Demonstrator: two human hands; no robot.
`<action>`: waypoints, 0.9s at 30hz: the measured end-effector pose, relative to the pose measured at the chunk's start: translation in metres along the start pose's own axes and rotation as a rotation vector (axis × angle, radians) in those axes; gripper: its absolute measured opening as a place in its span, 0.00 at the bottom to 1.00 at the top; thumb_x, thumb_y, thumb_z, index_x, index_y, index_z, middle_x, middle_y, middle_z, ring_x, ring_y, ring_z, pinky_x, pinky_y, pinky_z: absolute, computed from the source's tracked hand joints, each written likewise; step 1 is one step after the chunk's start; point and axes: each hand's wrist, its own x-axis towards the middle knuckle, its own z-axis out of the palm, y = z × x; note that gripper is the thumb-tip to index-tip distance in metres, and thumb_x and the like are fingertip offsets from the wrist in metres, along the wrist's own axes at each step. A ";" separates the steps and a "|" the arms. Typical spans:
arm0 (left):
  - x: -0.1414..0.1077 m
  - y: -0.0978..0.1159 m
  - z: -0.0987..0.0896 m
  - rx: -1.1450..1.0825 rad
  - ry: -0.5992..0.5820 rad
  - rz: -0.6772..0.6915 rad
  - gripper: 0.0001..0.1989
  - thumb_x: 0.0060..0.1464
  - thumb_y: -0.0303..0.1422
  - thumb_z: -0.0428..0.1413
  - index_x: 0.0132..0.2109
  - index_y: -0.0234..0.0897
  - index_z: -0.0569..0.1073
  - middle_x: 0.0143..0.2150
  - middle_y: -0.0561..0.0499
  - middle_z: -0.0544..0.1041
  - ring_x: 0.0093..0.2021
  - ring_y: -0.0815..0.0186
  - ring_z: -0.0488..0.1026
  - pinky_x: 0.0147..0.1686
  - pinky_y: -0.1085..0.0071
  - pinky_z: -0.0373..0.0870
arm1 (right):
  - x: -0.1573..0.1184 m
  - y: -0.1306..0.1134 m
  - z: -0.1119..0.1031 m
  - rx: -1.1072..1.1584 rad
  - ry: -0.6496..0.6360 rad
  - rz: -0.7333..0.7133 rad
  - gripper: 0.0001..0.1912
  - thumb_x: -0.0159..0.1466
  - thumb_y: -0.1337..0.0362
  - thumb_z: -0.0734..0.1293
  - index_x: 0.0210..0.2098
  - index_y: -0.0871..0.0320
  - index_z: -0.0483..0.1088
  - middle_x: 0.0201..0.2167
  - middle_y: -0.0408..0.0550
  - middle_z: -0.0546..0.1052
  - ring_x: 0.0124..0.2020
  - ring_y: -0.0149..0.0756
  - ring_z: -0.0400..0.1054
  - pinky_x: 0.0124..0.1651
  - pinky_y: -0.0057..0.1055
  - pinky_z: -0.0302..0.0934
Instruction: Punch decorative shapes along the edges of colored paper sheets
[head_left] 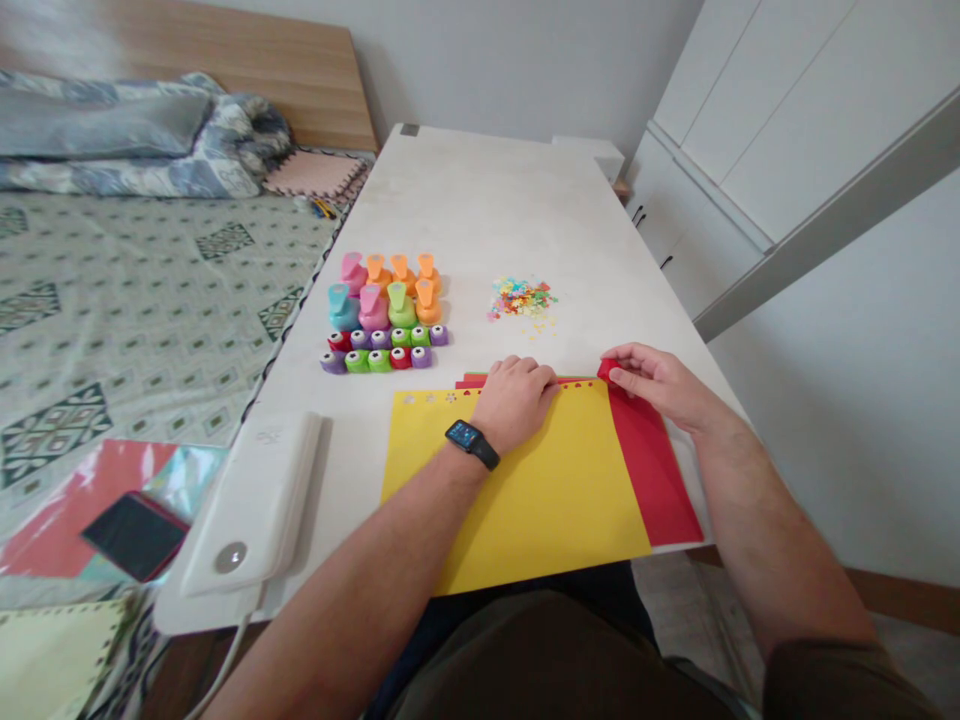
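A yellow sheet of paper (540,480) lies at the table's near edge, with a row of small punched shapes along its far edge. My left hand (517,400), wearing a black watch (471,440) on the wrist, presses on that edge with its fingers bent over it. At the sheet's far right corner, my right hand (651,380) grips a small red paper punch (607,370) between thumb and fingers. The punch sits at the paper's edge; its slot is hidden. Red paper (660,470) shows from under the yellow sheet on the right.
Large paper punches (373,305) and small paper punches (379,359) stand in rows at left. Colourful paper cutouts (521,298) lie heaped mid-table. A white lamp-like device (259,500) with a cord is at near left. Beyond the left edge, a phone (135,535) rests on the bed.
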 end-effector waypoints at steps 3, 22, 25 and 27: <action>0.000 0.000 0.000 0.007 0.006 0.003 0.12 0.68 0.37 0.50 0.41 0.39 0.77 0.40 0.46 0.77 0.44 0.57 0.70 0.48 0.59 0.65 | 0.000 0.002 0.000 -0.022 -0.011 -0.034 0.19 0.63 0.51 0.72 0.50 0.52 0.73 0.45 0.50 0.79 0.43 0.41 0.72 0.48 0.41 0.67; 0.000 -0.001 0.000 0.008 -0.006 0.005 0.13 0.68 0.37 0.50 0.42 0.39 0.77 0.40 0.46 0.77 0.44 0.58 0.70 0.48 0.60 0.65 | 0.001 0.008 -0.005 -0.055 -0.022 -0.053 0.20 0.60 0.55 0.74 0.50 0.53 0.74 0.41 0.48 0.78 0.40 0.39 0.70 0.45 0.38 0.65; 0.000 -0.001 0.000 0.010 0.000 0.004 0.12 0.68 0.37 0.50 0.42 0.39 0.77 0.40 0.46 0.77 0.44 0.58 0.70 0.48 0.60 0.65 | 0.001 0.009 -0.006 -0.056 -0.026 -0.050 0.20 0.60 0.55 0.74 0.50 0.53 0.75 0.40 0.47 0.78 0.39 0.39 0.70 0.45 0.37 0.65; 0.000 0.000 0.001 0.013 -0.002 0.002 0.12 0.68 0.37 0.50 0.42 0.39 0.77 0.40 0.46 0.77 0.44 0.58 0.70 0.48 0.60 0.65 | 0.001 0.009 -0.006 -0.068 -0.025 -0.046 0.20 0.60 0.55 0.74 0.50 0.54 0.75 0.40 0.47 0.78 0.39 0.39 0.70 0.45 0.38 0.65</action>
